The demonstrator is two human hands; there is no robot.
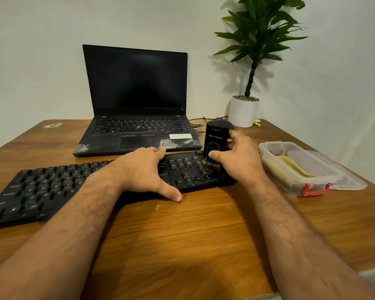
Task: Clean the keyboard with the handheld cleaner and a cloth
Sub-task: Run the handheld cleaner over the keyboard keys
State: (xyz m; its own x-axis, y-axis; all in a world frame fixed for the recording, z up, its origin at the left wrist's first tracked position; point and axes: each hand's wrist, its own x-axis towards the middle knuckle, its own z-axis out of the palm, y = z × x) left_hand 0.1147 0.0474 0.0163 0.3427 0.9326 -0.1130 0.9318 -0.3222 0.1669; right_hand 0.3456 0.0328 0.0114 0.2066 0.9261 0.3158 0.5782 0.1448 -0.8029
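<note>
Both hands are working at mid-frame: the left hand is lying spread and flat, pinning the keyboard, whose long axis is running from lower left toward centre right. Nearer the dirty right end, the right hand is gripping the cleaner, marked "STRIFF", upright on the keys. Farther back, the laptop is showing "ThinkPad".

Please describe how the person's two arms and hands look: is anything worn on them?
Both forearms are bare up to the frame edge, with no sleeves in view. The left hand and the right hand wear no gloves, and no watch, ring or bracelet shows. The forearms are hairy. Fingernails are short.
</note>
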